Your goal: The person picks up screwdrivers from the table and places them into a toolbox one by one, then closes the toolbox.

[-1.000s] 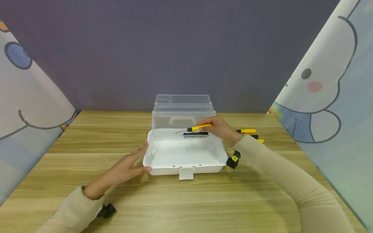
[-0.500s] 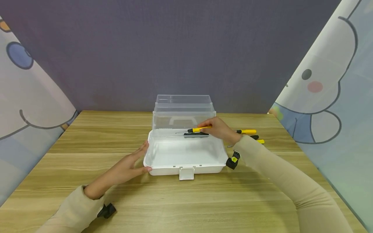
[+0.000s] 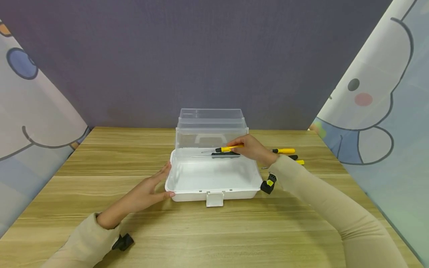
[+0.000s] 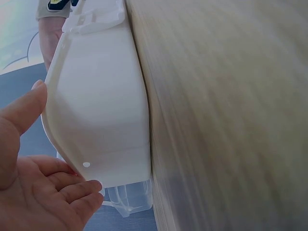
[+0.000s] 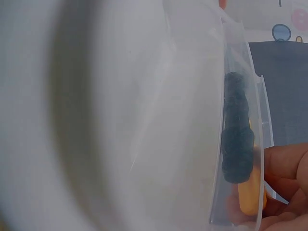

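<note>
A dark wall stands behind a wooden table. On the table sits a white box, with its clear lid up at the back.

There are 2 hands at the box. The left hand rests at the box's left end. Its thumb touches the rim near the front corner, and its fingers are spread and nearly straight. They grip no tool. The right hand is at the back right of the box, and its thumb and fingers pinch the yellow handle of a screwdriver.

The screwdriver's long line runs side to side, along the box's back edge. From the right fingers, its thin tip points out to the left. The right hand is the nearer of the 2, and the left is well apart from it. I can't tell if the screwdriver touches the plastic.

A black thing lies the same way, just beside the screwdriver and seen through clear plastic.

To the right of the box is a yellow tool, with a small black grip close by.
</note>
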Motion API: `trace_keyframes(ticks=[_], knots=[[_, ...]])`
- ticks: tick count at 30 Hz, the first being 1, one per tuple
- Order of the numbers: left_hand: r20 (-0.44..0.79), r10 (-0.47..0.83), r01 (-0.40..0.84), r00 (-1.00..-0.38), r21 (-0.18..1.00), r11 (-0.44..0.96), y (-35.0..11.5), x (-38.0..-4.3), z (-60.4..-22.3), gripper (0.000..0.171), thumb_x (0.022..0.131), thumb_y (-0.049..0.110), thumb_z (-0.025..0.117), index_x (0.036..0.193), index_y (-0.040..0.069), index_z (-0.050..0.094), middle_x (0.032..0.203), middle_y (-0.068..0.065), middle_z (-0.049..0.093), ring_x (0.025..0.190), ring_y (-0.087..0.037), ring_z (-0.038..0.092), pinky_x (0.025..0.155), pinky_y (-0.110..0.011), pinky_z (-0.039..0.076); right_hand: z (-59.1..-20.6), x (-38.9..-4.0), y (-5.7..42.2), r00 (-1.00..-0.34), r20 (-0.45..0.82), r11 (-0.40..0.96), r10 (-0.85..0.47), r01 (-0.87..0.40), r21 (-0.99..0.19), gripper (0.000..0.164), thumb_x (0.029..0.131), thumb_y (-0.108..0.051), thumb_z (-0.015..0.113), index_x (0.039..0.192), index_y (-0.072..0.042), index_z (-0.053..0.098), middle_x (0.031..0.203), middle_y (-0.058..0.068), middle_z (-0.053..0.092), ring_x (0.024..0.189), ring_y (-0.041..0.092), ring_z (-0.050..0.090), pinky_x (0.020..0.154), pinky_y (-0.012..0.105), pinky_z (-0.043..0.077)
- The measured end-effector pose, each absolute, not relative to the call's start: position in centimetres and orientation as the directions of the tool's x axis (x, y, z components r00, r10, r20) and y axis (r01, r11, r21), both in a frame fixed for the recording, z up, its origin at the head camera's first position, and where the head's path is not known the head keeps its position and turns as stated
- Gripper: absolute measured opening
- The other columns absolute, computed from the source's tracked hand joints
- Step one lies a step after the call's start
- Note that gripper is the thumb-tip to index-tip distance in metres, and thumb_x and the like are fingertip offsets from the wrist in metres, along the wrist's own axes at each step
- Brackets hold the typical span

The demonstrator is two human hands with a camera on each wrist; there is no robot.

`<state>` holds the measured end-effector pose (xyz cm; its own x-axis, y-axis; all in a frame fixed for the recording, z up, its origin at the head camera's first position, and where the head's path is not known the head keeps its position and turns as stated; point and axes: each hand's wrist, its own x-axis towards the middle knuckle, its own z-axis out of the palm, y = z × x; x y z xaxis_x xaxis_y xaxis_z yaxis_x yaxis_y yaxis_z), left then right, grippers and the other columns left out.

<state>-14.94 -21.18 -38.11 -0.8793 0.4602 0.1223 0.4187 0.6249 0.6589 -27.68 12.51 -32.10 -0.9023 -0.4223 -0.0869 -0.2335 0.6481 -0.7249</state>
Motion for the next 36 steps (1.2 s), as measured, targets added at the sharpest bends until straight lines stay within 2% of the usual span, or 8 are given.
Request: trace_keyframes(ticks=[11,19,29,36], knots=[[0.129,0.461,0.425,-0.878,0.656,0.624,-21.2,-15.1,-38.1,0.087,0.088,0.038,0.065,0.149,-0.001,0.015,0.155,-0.017,0.010,0.140,-0.038,0.015,0.108,-0.056,0.020,-32.0,-27.8,12.6,-0.875,-0.071,0.636,-0.479,-0.290,-0.716,0.029,0.094,0.001,0.053,0.121,0.000,0.063,0.122,0.014,0.062,0.109,0.026,0.058,0.089,0.035,0.051],[0.132,0.463,0.428,-0.876,0.655,0.623,-21.1,-15.0,-38.1,0.087,0.088,0.037,0.065,0.148,-0.003,0.015,0.155,-0.019,0.010,0.140,-0.039,0.015,0.108,-0.056,0.019,-32.1,-27.9,12.8,-0.866,-0.059,0.627,-0.497,-0.311,-0.714,0.029,0.094,0.001,0.053,0.121,0.000,0.063,0.121,0.014,0.062,0.108,0.026,0.058,0.089,0.036,0.051],[0.127,0.460,0.422,-0.879,0.656,0.625,-21.1,-15.1,-38.1,0.089,0.087,0.038,0.066,0.148,-0.003,0.015,0.155,-0.021,0.011,0.140,-0.039,0.015,0.107,-0.058,0.019,-32.3,-27.2,13.6,-0.859,0.009,0.560,-0.512,-0.342,-0.754,0.027,0.096,-0.009,0.054,0.121,-0.001,0.063,0.120,0.017,0.062,0.109,0.028,0.059,0.091,0.037,0.050],[0.126,0.457,0.420,-0.881,0.653,0.630,-21.2,-14.9,-38.1,0.089,0.087,0.037,0.066,0.148,-0.003,0.015,0.155,-0.020,0.011,0.140,-0.039,0.016,0.107,-0.057,0.019,-32.2,-26.6,14.6,-0.854,0.058,0.496,-0.518,-0.354,-0.793,0.026,0.095,-0.005,0.054,0.119,0.002,0.062,0.120,0.018,0.061,0.107,0.029,0.060,0.091,0.039,0.050]])
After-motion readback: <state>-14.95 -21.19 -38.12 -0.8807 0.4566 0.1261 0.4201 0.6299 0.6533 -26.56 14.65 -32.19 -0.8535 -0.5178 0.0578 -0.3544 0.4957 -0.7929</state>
